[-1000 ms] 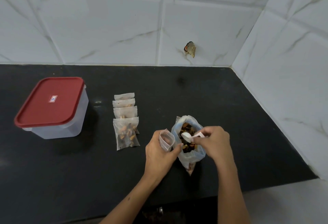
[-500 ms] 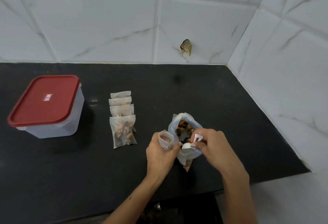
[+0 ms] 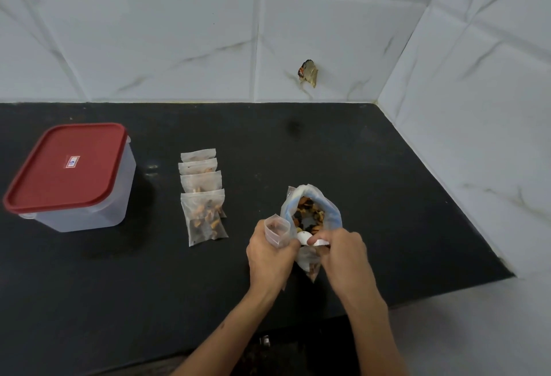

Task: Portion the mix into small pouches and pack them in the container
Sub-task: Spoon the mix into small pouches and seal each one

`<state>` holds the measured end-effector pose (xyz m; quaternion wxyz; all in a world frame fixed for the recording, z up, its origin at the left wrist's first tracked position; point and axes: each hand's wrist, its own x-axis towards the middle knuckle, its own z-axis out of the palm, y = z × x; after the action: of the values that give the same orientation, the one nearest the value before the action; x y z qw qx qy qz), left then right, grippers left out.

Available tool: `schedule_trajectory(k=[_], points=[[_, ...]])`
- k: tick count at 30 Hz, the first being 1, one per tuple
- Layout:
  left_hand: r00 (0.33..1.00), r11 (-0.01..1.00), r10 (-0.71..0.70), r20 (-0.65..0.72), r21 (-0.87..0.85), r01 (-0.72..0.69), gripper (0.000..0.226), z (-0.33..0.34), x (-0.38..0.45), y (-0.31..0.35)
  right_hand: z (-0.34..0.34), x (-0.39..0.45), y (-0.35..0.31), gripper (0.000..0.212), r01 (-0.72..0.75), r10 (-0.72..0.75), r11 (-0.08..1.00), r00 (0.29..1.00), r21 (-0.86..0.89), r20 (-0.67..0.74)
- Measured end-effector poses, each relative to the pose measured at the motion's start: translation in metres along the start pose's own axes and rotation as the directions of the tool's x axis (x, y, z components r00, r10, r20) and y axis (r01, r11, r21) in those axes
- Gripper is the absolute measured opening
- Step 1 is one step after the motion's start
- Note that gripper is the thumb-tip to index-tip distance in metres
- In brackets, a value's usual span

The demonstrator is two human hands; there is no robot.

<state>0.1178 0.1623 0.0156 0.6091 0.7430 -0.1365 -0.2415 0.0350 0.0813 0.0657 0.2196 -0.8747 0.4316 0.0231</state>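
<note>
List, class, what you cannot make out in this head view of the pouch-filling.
- Container: contents hidden by its red lid and cloudy walls.
- Lid label: print too small to read.
- White scoop: handle covered by the right hand, so its load cannot be told.
- Small pouch: lower part wrapped by the left hand.
- Back three filled pouches: overlapped, contents mostly hidden.

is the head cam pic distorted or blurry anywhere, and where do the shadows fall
Head view: wide-angle bending curves the tile lines and the countertop edge; focus is soft overall, so the mix in the big bag reads as blobs; light is dim and even, with faint shadows right of the container and under the left hand and right hand; no strong glare.
</note>
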Motion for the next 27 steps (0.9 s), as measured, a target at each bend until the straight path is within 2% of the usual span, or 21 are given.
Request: schedule_trajectory(k=[6,11,13,17,20,24,27], points=[[1.0,1.0,0.005,0.002,0.0,-0.005,0.042,-0.001,0.0,-0.002,0.016,0.001,0.001,0.027,0.059,-0.052,0.998,0.983,0.031,-0.177],[1.0,1.0,0.009,0.0,-0.015,-0.009,0.035,-0.006,0.002,-0.004,0.0,0.008,0.013,0.01,0.048,0.055,0.963,0.929,0.266,-0.366],[1.0,1.0,0.02,-0.02,-0.004,-0.02,0.032,-0.006,0.005,-0.002,-0.008,0.012,0.013,0.009,0.044,0.087,0.955,0.905,0.295,-0.417],[0.999,1.0,0.022,-0.04,-0.007,-0.022,0.032,-0.006,0.018,0.0,-0.001,0.024,0.007,0.009,0.011,0.072,0.981,0.909,0.196,-0.41],[1.0,0.999,-0.027,0.014,0.018,0.027,0.039,-0.005,0.032,-0.001,0.01,0.03,0.004,0.01,0.012,0.053,0.987,0.916,0.161,-0.397],[0.982,0.984,-0.159,0.105,-0.062,0.166,0.046,-0.001,0.043,-0.003,0.009,0.037,0.004,0.015,0.008,0.089,0.969,0.92,0.247,-0.381],[0.964,0.963,-0.216,0.155,-0.13,0.237,0.054,0.0,0.044,-0.002,0.016,0.04,0.003,0.016,0.035,0.115,0.921,0.927,0.389,-0.356]])
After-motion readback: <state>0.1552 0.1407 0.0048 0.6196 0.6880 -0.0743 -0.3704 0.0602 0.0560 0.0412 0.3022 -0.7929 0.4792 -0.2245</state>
